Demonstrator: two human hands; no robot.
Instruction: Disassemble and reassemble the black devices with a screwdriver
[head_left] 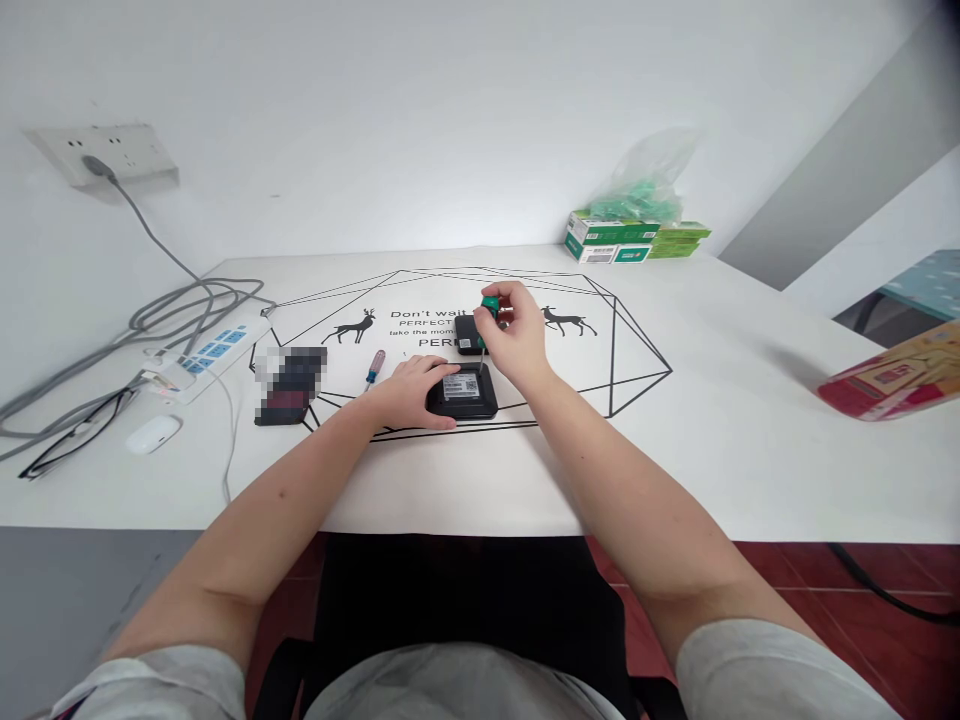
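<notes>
A square black plastic device [466, 398] with a white printed label lies on the table mat. My left hand [411, 392] grips its left side, thumb along the near edge and fingers over the far left corner. In my right hand [516, 335] is a screwdriver [490, 303] with a green handle, held upright. Its shaft points down to the device's far right corner; the tip is too small to make out. Behind them lies a second black piece [470, 336] with a small label, partly hidden by my right hand. Left of my left hand rests another screwdriver [376, 367] with a translucent handle.
To the left are a blurred dark object [291, 388], a white earbud case [154, 434], eyeglasses [79, 435] and a power strip [225, 350] with coiled grey cables. Green and white boxes [611, 238] under a plastic bag stand at the back right. A red-yellow package [892, 375] sits far right.
</notes>
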